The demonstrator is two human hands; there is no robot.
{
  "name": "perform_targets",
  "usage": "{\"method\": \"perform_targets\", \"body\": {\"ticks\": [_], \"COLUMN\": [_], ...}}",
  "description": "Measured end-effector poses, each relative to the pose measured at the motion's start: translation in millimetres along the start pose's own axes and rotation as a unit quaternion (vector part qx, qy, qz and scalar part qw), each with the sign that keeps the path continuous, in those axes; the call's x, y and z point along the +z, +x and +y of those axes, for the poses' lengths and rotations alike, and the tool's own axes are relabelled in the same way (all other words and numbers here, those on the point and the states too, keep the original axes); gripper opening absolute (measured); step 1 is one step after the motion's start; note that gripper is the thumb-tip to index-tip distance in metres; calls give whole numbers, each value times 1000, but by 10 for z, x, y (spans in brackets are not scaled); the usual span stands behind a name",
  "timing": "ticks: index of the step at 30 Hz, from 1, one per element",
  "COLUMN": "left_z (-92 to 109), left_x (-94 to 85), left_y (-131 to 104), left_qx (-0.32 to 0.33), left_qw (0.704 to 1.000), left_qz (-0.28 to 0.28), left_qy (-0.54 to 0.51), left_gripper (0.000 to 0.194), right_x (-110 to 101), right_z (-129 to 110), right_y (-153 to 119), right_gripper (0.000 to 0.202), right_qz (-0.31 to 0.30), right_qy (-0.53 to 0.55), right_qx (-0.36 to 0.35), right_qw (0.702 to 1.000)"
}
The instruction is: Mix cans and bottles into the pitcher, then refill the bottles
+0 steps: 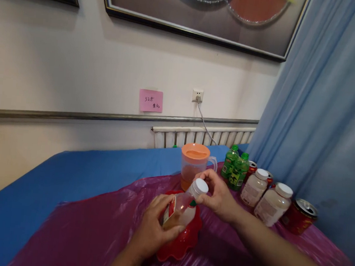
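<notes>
My left hand (pixel 150 226) is wrapped round the body of a clear plastic bottle (pixel 183 213) with a red and white label and some amber liquid inside. The bottle tilts away to the upper right over a red scalloped dish (pixel 175 250). Its white screw cap (pixel 202 186) is on the neck. Thumb and fingers of my right hand (pixel 220 198) close about the cap from the right. Just behind the bottle stands a clear pitcher (pixel 189 170) with an orange lid and amber liquid at the bottom.
At the right stand two green bottles (pixel 238 171), two white-capped jars (pixel 273 205) and several red cans (pixel 301 216). Purple plastic sheeting (pixel 95 221) covers part of a blue surface (pixel 78 165). A blue curtain (pixel 327 121) hangs at the right; a radiator (pixel 202 137) lines the wall.
</notes>
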State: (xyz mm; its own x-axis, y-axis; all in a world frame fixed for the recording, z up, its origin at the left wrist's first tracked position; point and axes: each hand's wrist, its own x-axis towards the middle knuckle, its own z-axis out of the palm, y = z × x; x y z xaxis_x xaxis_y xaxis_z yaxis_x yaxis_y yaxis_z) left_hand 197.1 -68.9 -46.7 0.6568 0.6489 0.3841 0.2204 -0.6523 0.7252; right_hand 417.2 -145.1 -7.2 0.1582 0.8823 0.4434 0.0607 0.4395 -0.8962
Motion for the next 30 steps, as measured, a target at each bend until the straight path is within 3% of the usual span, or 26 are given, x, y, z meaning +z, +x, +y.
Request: {"method": "perform_targets", "body": {"ticks": [3,7,10,13,16,20,24,26,30], "left_z": [-27,-62,-51,-28,-30,-69,-74,-59,-31], "left_x": [4,5,10,24,33,29,33,39,40], "left_y": [-6,-6,-2,1,6,9,6,6,10], "left_qx": [-8,-30,-32,-19,-18,-37,-30,-20,-14], "left_qw": [1000,999,999,1000,1000,999,998,999,1000], "left_qz": [5,10,12,11,16,38,42,32,15], "left_qy": [-3,-16,-14,-8,-1,-13,-19,-15,-12], "left_gripper": [59,61,61,57,56,60,61,60,57], "right_x": [38,111,147,156,169,224,267,268,261], "right_z": [-6,-25,41,120,111,26,42,61,33], "right_y": [-29,-66,-62,-51,-73,-125,-118,-107,-125], "right_gripper": [60,45,38,56,68,53,42,53,65], "right_qz": [-14,-13,55,119,86,28,113,151,99], "right_qy": [74,127,81,25,55,107,53,30,80], "right_qx": [-35,-44,-30,-38,-57,-52,-44,-46,-54], "right_qw": [997,991,995,992,993,992,991,987,990]}}
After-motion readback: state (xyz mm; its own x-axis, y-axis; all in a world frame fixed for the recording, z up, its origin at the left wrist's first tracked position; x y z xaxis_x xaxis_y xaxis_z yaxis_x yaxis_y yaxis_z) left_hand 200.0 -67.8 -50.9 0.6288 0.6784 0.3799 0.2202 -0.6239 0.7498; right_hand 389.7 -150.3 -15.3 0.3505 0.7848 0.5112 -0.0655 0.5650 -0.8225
